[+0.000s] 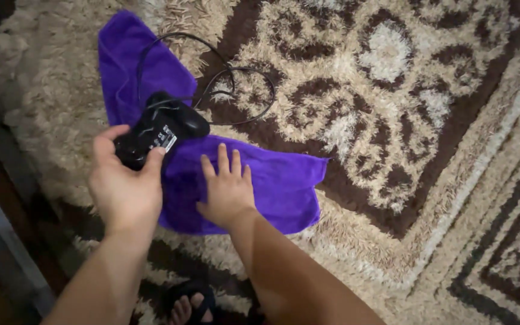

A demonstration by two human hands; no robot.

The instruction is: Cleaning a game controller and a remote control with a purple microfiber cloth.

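Observation:
My left hand (124, 183) grips a black wired game controller (159, 127), held underside up just above a purple cloth (272, 183). The controller's black cable (236, 90) loops across the cloth and onto the rug. My right hand (227, 189) lies flat on the purple cloth, palm down with fingers spread, to the right of the controller. The cloth is spread over the shaggy rug, one end reaching up to the far left.
A shaggy beige and brown patterned rug (392, 120) covers the floor. A darker floor strip (1, 198) runs along the left edge. My foot in a black sandal (189, 301) shows at the bottom.

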